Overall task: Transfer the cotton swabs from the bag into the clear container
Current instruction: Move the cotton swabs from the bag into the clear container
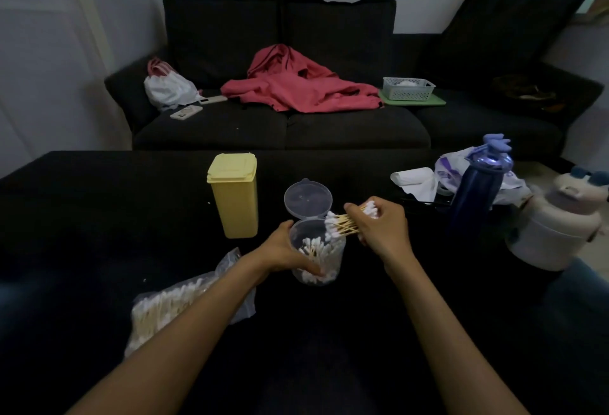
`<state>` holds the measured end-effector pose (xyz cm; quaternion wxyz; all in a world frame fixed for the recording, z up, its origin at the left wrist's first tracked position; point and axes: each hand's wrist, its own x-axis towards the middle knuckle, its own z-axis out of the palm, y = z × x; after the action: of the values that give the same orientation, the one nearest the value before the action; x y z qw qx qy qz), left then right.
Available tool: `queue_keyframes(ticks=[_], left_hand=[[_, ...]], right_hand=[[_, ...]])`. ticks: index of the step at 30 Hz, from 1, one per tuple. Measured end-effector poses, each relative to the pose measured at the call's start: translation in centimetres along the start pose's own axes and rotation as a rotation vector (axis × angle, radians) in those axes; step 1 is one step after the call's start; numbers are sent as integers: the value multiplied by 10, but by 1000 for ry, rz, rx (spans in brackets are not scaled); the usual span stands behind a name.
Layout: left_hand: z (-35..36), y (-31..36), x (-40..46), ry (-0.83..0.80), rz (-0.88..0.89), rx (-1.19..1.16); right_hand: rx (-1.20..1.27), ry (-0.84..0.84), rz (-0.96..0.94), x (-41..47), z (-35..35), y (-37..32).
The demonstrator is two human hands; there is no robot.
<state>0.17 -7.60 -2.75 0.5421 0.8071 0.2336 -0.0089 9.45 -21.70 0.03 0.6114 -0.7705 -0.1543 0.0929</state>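
This looks like a home living room, dimly lit: a dark sofa [280,85] strewn with a red jacket [296,88], a phone [185,112] and a small basket [408,88] faces a cluttered dark tabletop [99,216].

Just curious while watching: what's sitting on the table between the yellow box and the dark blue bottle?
In the head view, between the yellow box and the blue bottle lie the clear container with its open lid, and the right hand holding swabs.
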Motion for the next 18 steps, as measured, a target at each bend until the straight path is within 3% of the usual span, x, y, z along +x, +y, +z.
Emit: queue_keyframes(ticks=[10, 15, 18], left_hand=[[4, 8, -26, 211, 356, 53], [-8, 2, -60, 389, 534, 335], [-17, -4, -71, 400, 553, 454]], right_hand=[[31, 50, -89, -10, -6, -7], [36, 14, -264, -34, 1, -20], [12, 46, -368, -42, 7, -22]])
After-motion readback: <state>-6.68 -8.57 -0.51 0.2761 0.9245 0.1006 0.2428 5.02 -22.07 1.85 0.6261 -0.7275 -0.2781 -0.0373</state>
